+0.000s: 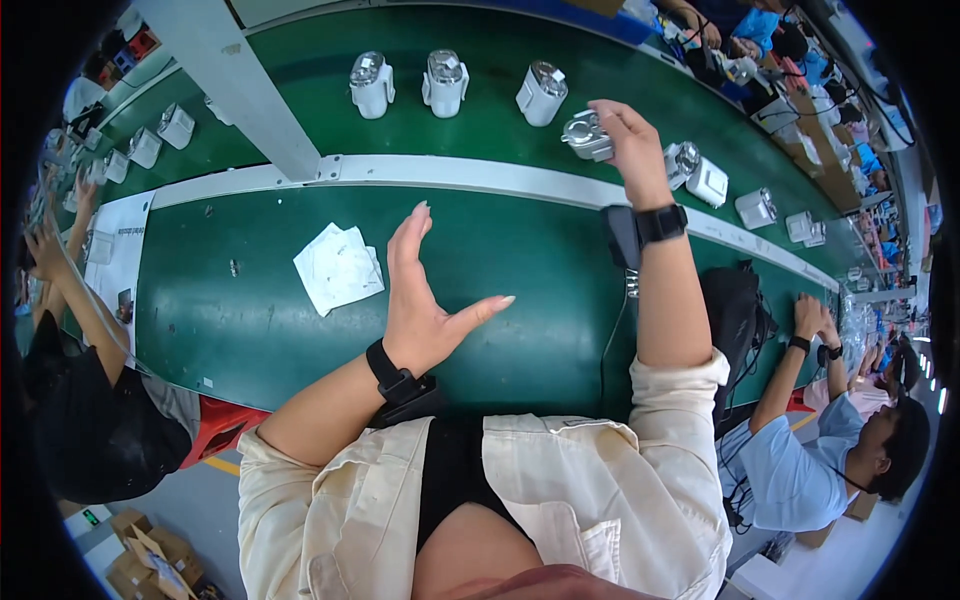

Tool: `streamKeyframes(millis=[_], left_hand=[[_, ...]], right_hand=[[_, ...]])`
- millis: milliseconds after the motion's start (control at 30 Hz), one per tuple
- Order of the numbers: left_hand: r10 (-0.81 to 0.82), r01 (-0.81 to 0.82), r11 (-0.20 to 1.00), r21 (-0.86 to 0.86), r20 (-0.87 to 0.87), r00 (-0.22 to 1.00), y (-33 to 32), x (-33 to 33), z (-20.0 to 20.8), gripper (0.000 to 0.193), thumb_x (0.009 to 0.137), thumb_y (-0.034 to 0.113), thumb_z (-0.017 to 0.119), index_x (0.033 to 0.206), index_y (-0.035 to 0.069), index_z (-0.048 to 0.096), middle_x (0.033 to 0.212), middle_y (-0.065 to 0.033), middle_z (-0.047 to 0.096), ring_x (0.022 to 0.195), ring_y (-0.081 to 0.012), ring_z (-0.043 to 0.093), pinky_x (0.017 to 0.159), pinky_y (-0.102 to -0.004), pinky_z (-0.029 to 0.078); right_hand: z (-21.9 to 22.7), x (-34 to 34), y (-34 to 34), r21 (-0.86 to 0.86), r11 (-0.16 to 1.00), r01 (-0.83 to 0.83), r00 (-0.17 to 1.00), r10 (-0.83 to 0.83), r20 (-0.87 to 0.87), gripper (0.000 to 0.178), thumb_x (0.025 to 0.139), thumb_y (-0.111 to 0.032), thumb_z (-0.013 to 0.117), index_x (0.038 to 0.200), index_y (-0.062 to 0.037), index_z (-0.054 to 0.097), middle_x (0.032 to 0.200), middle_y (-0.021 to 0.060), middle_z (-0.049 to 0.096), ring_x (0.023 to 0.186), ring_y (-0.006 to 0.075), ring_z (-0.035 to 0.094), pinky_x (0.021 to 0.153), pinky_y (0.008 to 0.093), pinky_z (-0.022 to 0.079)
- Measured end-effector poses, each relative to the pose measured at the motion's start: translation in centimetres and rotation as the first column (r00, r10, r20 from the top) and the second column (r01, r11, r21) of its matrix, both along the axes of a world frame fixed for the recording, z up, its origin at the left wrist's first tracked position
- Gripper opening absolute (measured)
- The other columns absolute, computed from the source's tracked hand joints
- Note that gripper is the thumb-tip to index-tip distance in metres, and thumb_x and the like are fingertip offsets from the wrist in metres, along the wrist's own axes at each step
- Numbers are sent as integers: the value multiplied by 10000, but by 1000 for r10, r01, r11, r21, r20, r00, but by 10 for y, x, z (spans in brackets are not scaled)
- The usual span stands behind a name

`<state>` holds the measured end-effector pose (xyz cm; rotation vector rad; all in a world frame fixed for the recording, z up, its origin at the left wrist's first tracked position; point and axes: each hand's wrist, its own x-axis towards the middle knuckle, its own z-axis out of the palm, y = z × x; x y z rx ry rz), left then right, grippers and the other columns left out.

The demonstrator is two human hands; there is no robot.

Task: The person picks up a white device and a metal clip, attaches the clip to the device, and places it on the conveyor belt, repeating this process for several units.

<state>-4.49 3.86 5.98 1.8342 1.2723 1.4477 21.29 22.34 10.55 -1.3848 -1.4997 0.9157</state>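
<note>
The right hand [628,135] is closing its fingers around a small white plastic appliance with a shiny metal top [588,136], which is sitting on the far green conveyor belt [480,130] just beyond the white dividing rail [450,172]. The left hand [422,300] is hovering open, fingers spread and holding nothing, above the near green belt [230,320], near a crumpled white paper sheet [338,267].

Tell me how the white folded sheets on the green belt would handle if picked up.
The white folded sheets look thin and creased, so probably floppy and very light. They lie flat, so they would likely slide, not roll. The left hand hovers beside them, open.
</note>
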Motion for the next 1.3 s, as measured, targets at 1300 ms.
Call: streamKeyframes(millis=[1300], left_hand=[[173, -105, 943, 315, -196, 965, 0, -30, 3, 799, 649, 123, 821, 1339, -32, 451, 1031, -186, 617, 893, -331, 632, 758, -386, 532]], right_hand=[[38, -102, -178, 136, 916, -377, 926, 369, 80, 255, 778, -11, 748, 1009, 17, 642, 930, 91, 636, 804, 143, 587, 734, 253, 476]])
